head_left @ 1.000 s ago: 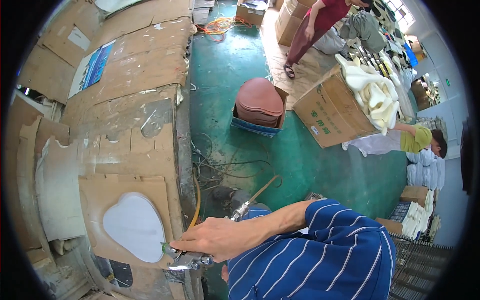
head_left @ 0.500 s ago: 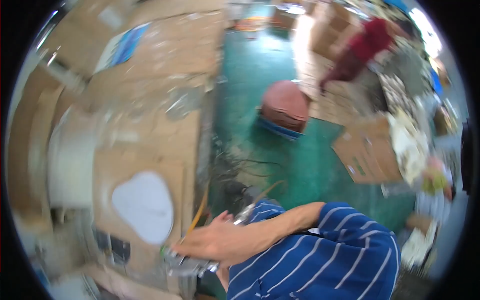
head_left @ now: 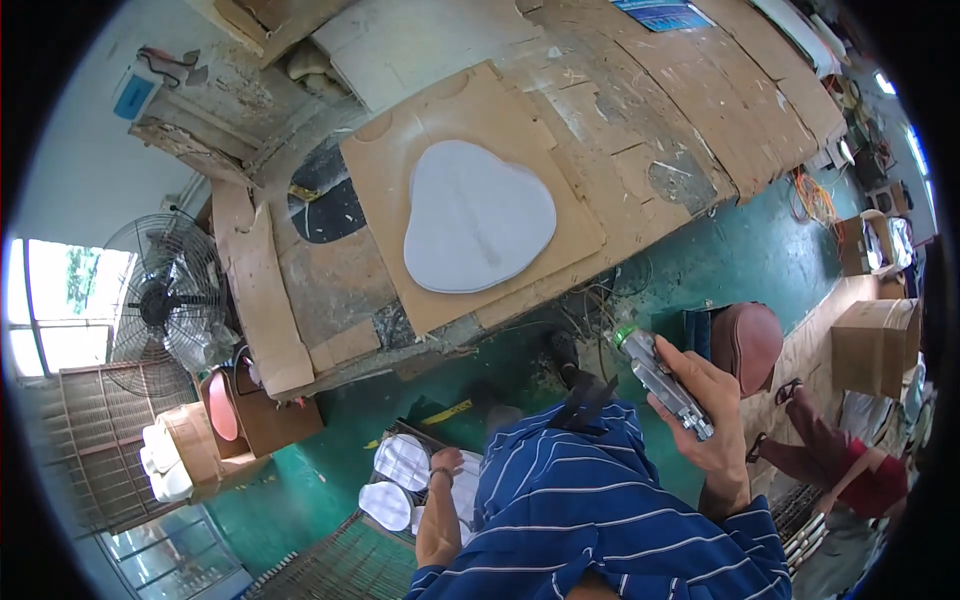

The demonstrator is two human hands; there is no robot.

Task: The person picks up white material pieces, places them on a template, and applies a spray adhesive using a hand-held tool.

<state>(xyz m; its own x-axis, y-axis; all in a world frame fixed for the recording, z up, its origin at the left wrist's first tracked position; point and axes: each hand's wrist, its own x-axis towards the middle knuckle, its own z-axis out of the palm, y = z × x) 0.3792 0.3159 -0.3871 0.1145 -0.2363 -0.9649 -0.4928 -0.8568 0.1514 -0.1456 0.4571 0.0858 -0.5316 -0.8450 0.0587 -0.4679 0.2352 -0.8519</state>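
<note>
Head view, right hand point(head_left: 708, 408): your fingers wrap one silver spray gun point(head_left: 664, 384), its green tip facing far left.
Large white pad point(head_left: 478, 220): one, flat on one cardboard sheet point(head_left: 382, 185) atop the bench point(head_left: 640, 110), far left of your right hand, well apart.
Left hand point(head_left: 447, 461): low beside the small white pads point(head_left: 401, 463), at least three; you may be pinching one, I cannot tell.

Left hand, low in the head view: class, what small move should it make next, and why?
Probably the left hand should grasp a nearby white rounded pad: it is right at those pads, though contact is unclear, while the right hand holds the spray gun.
</note>
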